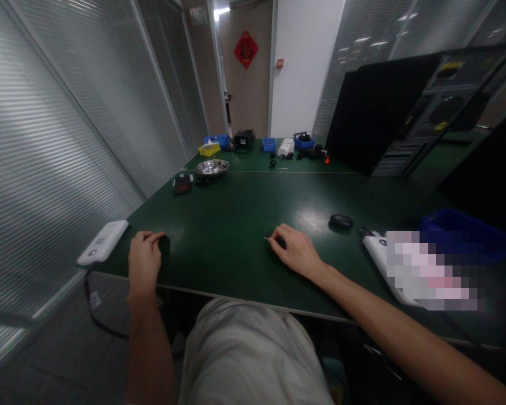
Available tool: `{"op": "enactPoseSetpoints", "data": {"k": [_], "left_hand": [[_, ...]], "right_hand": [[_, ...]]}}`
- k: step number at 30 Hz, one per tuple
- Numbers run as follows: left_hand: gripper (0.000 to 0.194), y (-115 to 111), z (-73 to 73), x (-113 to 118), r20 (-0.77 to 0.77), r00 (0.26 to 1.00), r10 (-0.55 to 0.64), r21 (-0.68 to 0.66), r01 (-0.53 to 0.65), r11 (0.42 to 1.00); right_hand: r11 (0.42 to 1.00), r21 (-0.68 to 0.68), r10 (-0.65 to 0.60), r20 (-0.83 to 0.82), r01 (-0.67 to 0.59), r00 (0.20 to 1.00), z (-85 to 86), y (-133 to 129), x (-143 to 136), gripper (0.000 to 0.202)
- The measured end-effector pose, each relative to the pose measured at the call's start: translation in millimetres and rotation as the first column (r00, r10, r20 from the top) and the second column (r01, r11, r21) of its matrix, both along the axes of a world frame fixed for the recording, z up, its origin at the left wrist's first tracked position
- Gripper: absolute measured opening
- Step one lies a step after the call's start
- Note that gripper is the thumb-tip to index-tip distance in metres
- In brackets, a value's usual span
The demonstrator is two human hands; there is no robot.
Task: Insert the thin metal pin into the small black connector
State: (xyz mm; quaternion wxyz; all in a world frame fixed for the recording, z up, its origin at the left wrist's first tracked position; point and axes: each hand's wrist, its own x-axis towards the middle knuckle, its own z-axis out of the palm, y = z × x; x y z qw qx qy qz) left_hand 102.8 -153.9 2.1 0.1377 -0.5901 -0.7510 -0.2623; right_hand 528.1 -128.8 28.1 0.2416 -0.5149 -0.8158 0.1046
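Observation:
On the left side of the green table (231, 219), my left hand (145, 256) rests near the front edge, its fingers pressed together; whatever they may hold is too small to make out. My right hand (294, 247) lies right of the middle, thumb and forefinger pinched on a small thin light object (267, 239) that sticks out to the left. A black computer mouse (341, 221) is to the right of my right hand. A white device (103, 243) sits at the table's left corner, beside my left hand.
A metal dish (212, 168) and a dark box (183, 184) are at the back left. Blue (269, 144) and yellow bins (209, 149) line the far end. A computer case (383, 112) stands at right, with a blue tray (468, 236) and a white item (392, 278) nearer.

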Motion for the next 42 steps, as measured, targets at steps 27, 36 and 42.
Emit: {"op": "enactPoseSetpoints", "data": {"k": [27,36,42], "left_hand": [[0.025,29,45.5,34,0.047,0.988,-0.145,-0.19,0.151,0.97],[0.019,59,38.8,187,0.312,0.286,-0.906,-0.11,0.958,0.265],[0.039,69,25.4,188,0.412,0.307,-0.858,-0.044,0.947,0.318]], "right_hand": [[1.0,-0.005,0.01,-0.011,-0.01,1.0,0.0,1,0,0.019],[1.0,0.015,-0.001,-0.007,0.001,1.0,-2.8,2,2,0.017],[1.0,-0.006,-0.028,0.03,0.028,0.999,-0.3,1,1,0.019]]}}
